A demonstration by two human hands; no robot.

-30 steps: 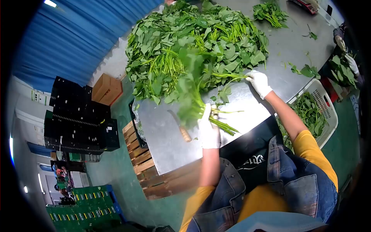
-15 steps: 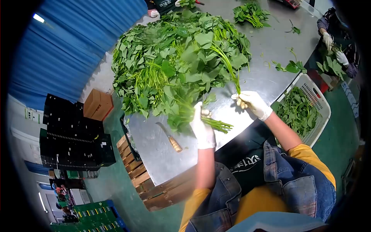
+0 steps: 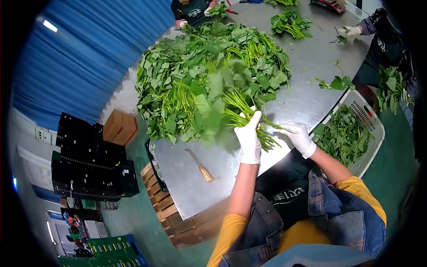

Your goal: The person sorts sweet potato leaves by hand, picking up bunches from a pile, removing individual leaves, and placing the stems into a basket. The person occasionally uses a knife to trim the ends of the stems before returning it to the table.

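Note:
A large heap of leafy green stalks (image 3: 209, 66) covers the far half of a steel table (image 3: 307, 98). My left hand (image 3: 250, 133), in a white glove, grips a bunch of stalks (image 3: 231, 109) lifted above the table, its leaves blurred by motion. My right hand (image 3: 299, 137), also gloved, is closed on the stem ends of the same bunch, just right of the left hand. A knife with a wooden handle (image 3: 200, 165) lies on the table near the front edge, left of my hands.
A white plastic basket (image 3: 362, 111) of green leaves stands at my right. Small leaf piles (image 3: 291, 22) lie on the far table. Other people in gloves work at the far end (image 3: 191, 9) and the right side (image 3: 382, 40). Black crates (image 3: 89, 155) and a cardboard box (image 3: 119, 127) stand on the left.
My right hand brought a few stalks from the heap to the bunch in my left hand. The left hand lifted and turned the bunch. The view shifted slightly.

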